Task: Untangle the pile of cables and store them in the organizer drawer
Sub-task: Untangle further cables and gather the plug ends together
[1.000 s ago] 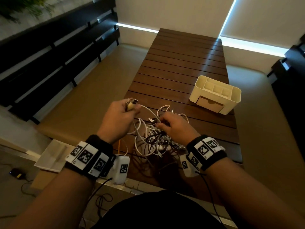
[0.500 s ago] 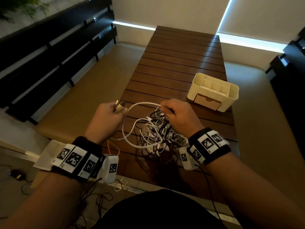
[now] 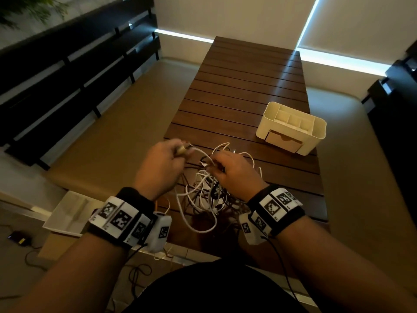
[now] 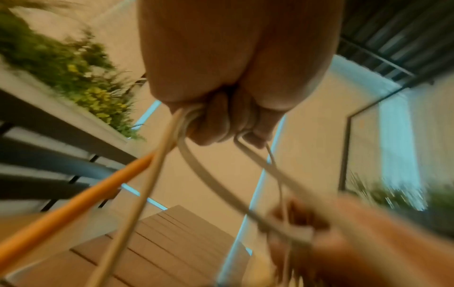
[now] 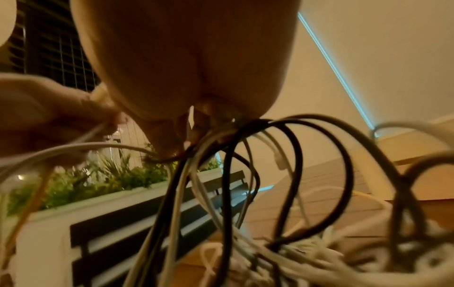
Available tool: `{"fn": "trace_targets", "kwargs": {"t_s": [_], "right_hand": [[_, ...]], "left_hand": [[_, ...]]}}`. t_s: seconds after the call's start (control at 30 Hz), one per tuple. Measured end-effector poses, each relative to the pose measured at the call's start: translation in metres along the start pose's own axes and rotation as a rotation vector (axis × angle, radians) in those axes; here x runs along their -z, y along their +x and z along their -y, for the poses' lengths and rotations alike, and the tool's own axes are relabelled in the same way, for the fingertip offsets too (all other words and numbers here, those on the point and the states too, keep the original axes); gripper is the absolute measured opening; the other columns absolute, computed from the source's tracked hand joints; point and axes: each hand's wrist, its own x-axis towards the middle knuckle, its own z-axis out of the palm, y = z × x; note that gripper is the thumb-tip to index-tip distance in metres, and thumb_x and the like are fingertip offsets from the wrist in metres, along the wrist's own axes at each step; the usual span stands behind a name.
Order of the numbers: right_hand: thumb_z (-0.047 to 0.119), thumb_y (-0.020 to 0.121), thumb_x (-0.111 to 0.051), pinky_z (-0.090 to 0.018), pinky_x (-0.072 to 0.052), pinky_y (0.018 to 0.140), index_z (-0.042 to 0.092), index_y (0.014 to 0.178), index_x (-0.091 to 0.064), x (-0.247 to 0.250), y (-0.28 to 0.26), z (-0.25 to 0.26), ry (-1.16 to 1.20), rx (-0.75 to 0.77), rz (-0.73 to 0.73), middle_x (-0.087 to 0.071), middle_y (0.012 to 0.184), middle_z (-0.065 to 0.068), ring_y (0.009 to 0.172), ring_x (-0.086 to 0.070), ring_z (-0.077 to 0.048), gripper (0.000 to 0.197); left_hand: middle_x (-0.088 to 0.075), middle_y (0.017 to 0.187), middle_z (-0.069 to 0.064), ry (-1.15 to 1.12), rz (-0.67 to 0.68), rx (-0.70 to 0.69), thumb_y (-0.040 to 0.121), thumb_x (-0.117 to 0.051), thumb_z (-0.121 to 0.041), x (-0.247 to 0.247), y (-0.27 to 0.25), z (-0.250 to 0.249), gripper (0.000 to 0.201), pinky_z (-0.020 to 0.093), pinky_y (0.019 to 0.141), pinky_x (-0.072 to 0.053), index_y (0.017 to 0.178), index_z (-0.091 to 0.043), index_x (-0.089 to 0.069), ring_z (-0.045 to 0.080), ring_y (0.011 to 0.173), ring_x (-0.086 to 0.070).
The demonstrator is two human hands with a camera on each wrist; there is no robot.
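A tangled pile of white and black cables [image 3: 209, 193] lies on the near end of the slatted wooden table [image 3: 248, 91]. My left hand [image 3: 162, 168] is fisted round a white cable [image 3: 200, 152] with its plug end sticking out at the thumb; the left wrist view shows white strands and an orange cable [image 4: 73, 203] running from the curled fingers [image 4: 221, 124]. My right hand [image 3: 234, 172] pinches strands at the top of the tangle; black loops [image 5: 282, 165] hang from its fingertips. The cream organizer [image 3: 291, 128] with its shut drawer [image 3: 283, 141] stands to the right, beyond the hands.
Tan benches run along both sides of the table. A white tray [image 3: 72, 213] lies on the floor at lower left, with a dark slatted fence [image 3: 67, 71] behind it. A planter with greenery [image 5: 98, 180] runs along the left.
Both hands have drawn closer together over the tangle. The white loop between them has shortened, and the lifted bundle sits lower than half a second ago.
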Motion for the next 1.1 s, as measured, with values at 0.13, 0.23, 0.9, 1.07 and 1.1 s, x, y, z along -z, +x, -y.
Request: {"fn": "trace_targets", "kwargs": {"t_s": [0.13,0.23,0.9,1.07,1.1], "right_hand": [[0.042,0.098,-0.057,-0.037,-0.049,0.086,0.02,0.105,-0.062,-0.009,-0.007,-0.024,-0.142,-0.194,0.127,-0.051,0.096,0.01,0.09,-0.052,-0.013,0.024],[0.039,0.098,-0.058,-0.041,-0.048,0.089,0.019,0.103,-0.065,-0.002,-0.006,-0.03,-0.16,-0.211,0.105,-0.061,0.099,0.005,0.094,-0.056,-0.017,0.022],[0.04,0.097,-0.055,-0.035,-0.027,0.082,0.027,0.109,-0.072,0.002,0.009,-0.003,-0.311,0.102,-0.077,-0.065,0.101,0.01,0.094,-0.059,-0.015,0.024],[0.043,0.094,-0.06,-0.042,-0.023,0.103,0.031,0.125,-0.06,-0.001,-0.004,-0.02,-0.375,-0.142,0.2,-0.053,0.124,0.01,0.119,-0.05,-0.015,0.033],[0.039,0.094,-0.061,-0.045,-0.022,0.106,0.031,0.126,-0.058,-0.003,-0.008,-0.026,-0.393,-0.186,0.241,-0.053,0.128,0.009,0.123,-0.049,-0.017,0.033]], "left_hand": [[-0.05,0.066,0.0,-0.092,-0.092,0.046,0.1,-0.056,-0.026,0.015,0.003,0.005,0.026,0.02,0.049,-0.033,0.083,-0.007,-0.061,0.003,0.048,-0.037],[-0.042,0.059,-0.002,-0.132,-0.108,0.066,0.1,-0.056,-0.023,0.01,-0.003,0.009,0.031,0.014,0.043,-0.031,0.071,-0.013,-0.054,0.003,0.044,-0.036],[-0.05,0.063,-0.007,0.166,0.201,0.056,0.1,-0.058,-0.027,-0.004,0.009,-0.006,0.033,0.027,0.051,-0.029,0.068,-0.027,-0.051,0.009,0.056,-0.044],[-0.053,0.072,0.0,-0.098,-0.212,0.175,0.101,-0.054,-0.029,0.024,0.011,-0.005,0.024,0.017,0.049,-0.035,0.085,-0.013,-0.061,0.004,0.055,-0.042],[-0.054,0.074,0.005,-0.128,-0.26,0.173,0.101,-0.054,-0.03,0.032,0.013,-0.004,0.027,0.022,0.052,-0.037,0.088,-0.008,-0.063,0.008,0.058,-0.043]]}}
